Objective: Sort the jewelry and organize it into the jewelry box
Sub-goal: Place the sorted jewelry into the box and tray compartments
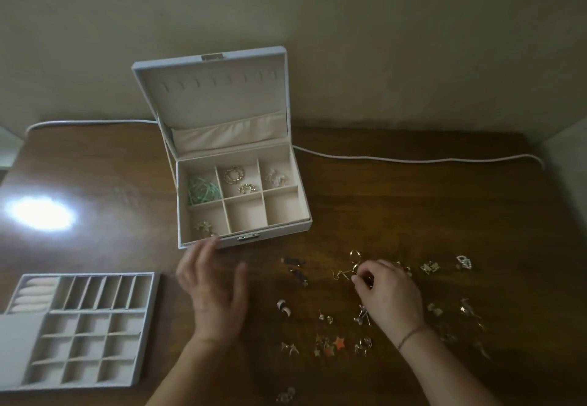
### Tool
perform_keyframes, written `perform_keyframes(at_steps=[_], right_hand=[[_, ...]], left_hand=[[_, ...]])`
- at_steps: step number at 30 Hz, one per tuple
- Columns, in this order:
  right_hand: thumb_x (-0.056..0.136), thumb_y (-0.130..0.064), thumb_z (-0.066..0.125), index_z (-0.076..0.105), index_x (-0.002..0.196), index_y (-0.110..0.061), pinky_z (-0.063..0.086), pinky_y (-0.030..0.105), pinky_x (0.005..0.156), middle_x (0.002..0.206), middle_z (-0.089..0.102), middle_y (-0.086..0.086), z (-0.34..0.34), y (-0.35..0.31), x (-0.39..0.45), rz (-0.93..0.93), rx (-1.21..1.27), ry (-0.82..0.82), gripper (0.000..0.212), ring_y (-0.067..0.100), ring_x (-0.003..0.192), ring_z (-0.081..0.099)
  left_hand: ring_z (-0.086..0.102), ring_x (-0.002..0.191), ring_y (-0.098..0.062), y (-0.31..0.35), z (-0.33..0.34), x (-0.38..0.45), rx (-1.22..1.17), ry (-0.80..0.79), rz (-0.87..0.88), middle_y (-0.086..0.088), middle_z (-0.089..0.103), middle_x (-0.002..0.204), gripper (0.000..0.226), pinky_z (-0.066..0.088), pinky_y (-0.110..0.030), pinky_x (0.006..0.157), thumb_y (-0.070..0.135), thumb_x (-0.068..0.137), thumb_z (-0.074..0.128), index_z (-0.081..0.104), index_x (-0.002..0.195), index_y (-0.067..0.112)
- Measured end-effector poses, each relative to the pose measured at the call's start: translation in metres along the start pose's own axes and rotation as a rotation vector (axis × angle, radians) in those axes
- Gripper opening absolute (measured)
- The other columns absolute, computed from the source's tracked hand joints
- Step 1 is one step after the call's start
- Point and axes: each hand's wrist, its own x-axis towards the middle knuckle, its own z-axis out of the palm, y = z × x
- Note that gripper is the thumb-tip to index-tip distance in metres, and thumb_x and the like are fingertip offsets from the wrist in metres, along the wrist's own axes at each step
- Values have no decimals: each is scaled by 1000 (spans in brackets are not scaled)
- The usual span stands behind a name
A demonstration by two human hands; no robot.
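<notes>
The white jewelry box (305, 226) stands open at the table's middle, lid up. Its compartments hold a green tangle (203, 190), gold hoops (234, 174), a pale cluster (277, 178) and a gold piece (205, 228) at front left. Loose earrings (330, 343) lie scattered on the wood at the right. My right hand (389, 293) pinches a gold wire earring (351, 269) among them. My left hand (212, 285) hovers with fingers spread just in front of the box's front left corner, holding nothing.
A removable divided tray (149, 329) with ring rolls lies at the front left. A white cable (413, 159) runs along the table's back edge by the wall. A bright glare (41, 213) sits on the wood at left.
</notes>
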Motion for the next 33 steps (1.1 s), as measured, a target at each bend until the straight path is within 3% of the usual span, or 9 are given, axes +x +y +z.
perform_keyframes(at_steps=[3, 9, 12, 15, 18, 21, 26, 30, 33], right_hand=[[89, -29, 66, 68, 86, -29, 39, 8, 56, 86, 61, -17, 0, 2, 1, 24, 70, -20, 4, -2, 77, 56], [83, -19, 73, 71, 82, -27, 45, 7, 49, 78, 66, -18, -8, -3, 3, 133, 363, 12, 9, -3, 69, 62], [83, -19, 72, 70, 80, -26, 45, 10, 53, 79, 68, -12, -9, -14, 15, 177, 430, -31, 8, 1, 74, 63], [82, -18, 74, 70, 79, -22, 55, 23, 64, 77, 71, -6, -6, -23, 25, 240, 514, -60, 7, 10, 75, 67], [79, -15, 77, 68, 86, -19, 55, 24, 63, 78, 71, -3, 1, -23, 24, 300, 568, -64, 12, 13, 73, 69], [79, -16, 77, 65, 89, -27, 58, 29, 69, 87, 69, -4, 8, -19, 21, 308, 527, -54, 19, 13, 80, 68], [86, -19, 70, 63, 89, -31, 44, 13, 62, 91, 66, -11, 6, -29, 19, 267, 450, 22, 14, 4, 84, 62], [89, -27, 66, 64, 94, -30, 42, 12, 63, 92, 64, -14, 9, -41, 17, 228, 408, 26, 6, 7, 89, 61], [85, -40, 68, 60, 113, -31, 49, 19, 72, 109, 57, -13, 14, -46, 12, 175, 258, -19, 31, 8, 96, 57]], left_hand=[[29, 136, -30, -17, -13, 18, -51, 81, -190, -7, 31, 142, 58, 22, -43, 116, 35, 88, 52, 38, 141, 15], [37, 136, -34, -48, -20, 27, -92, -7, -210, -11, 33, 146, 61, 33, -56, 112, 25, 90, 57, 32, 145, 14], [35, 141, -26, -52, -17, 24, -114, -65, -253, -5, 34, 149, 64, 31, -53, 116, 21, 94, 62, 28, 148, 16], [38, 138, -21, -52, -17, 24, -110, -47, -312, 3, 37, 145, 66, 32, -42, 116, 15, 91, 64, 30, 148, 18], [41, 135, -20, -52, -19, 25, -115, -48, -336, -4, 42, 144, 65, 34, -39, 113, 14, 91, 65, 33, 147, 17], [39, 134, -15, -52, -19, 26, -117, -49, -325, -7, 44, 144, 65, 33, -35, 112, 12, 89, 66, 34, 146, 14], [38, 133, -12, -54, -18, 26, -114, -40, -317, -6, 44, 143, 65, 33, -39, 113, 9, 89, 67, 36, 145, 12], [37, 133, -13, -56, -17, 27, -120, -32, -290, -3, 43, 141, 61, 34, -44, 114, 20, 90, 63, 36, 145, 11], [37, 133, -11, -57, -17, 28, -127, -29, -273, 2, 41, 140, 64, 32, -39, 114, 32, 88, 57, 36, 144, 9]])
